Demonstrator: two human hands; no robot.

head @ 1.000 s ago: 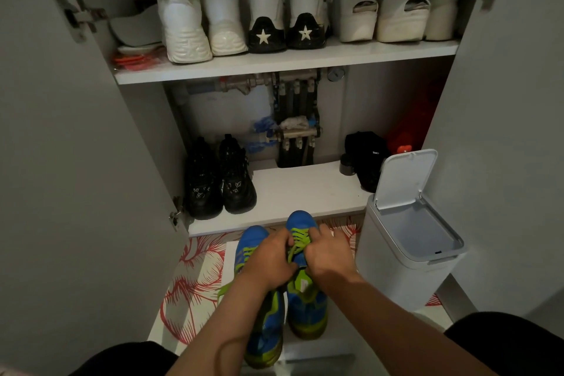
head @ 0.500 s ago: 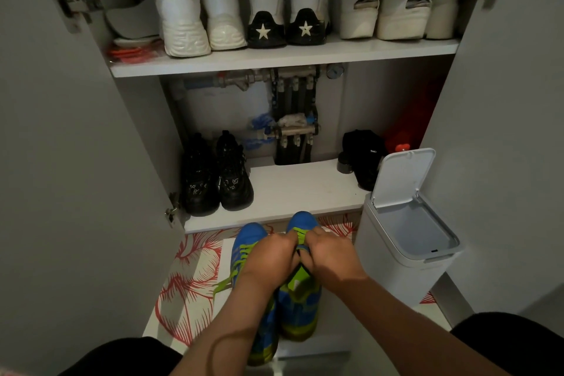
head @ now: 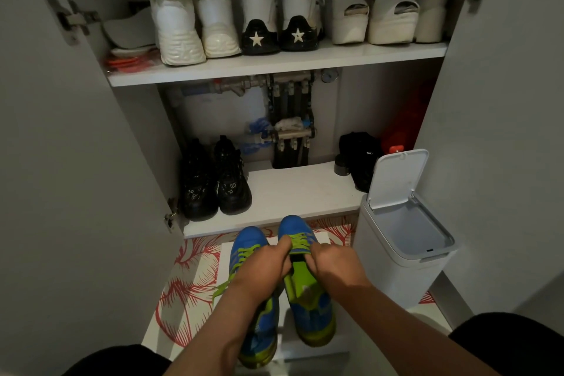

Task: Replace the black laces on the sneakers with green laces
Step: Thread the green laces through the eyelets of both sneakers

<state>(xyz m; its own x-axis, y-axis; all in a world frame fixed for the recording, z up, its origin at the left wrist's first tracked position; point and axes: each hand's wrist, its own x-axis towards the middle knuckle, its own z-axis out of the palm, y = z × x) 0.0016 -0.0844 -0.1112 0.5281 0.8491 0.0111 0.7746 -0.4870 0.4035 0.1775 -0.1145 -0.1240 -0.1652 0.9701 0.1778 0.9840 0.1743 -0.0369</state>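
Two blue sneakers with lime trim stand side by side on a white board over a red-patterned mat, toes pointing at the cabinet. The left sneaker (head: 247, 246) carries green laces, one end trailing off to the left. On the right sneaker (head: 311, 308) a green lace (head: 300, 241) crosses the eyelets above the lime tongue. My left hand (head: 262, 268) and my right hand (head: 331, 264) are both closed at the top of that lacing, pinching the lace on either side of the tongue. No black lace shows.
An open white bin (head: 403, 238) stands right of the sneakers. The cabinet's lower shelf (head: 305, 192) holds black shoes (head: 213, 180) at the left and a black bag (head: 360, 156) at the right. White shoes line the upper shelf. Open doors flank both sides.
Both hands stay on the right sneaker's green lace and have drawn slightly apart, uncovering the tongue. The camera view has shifted a little.
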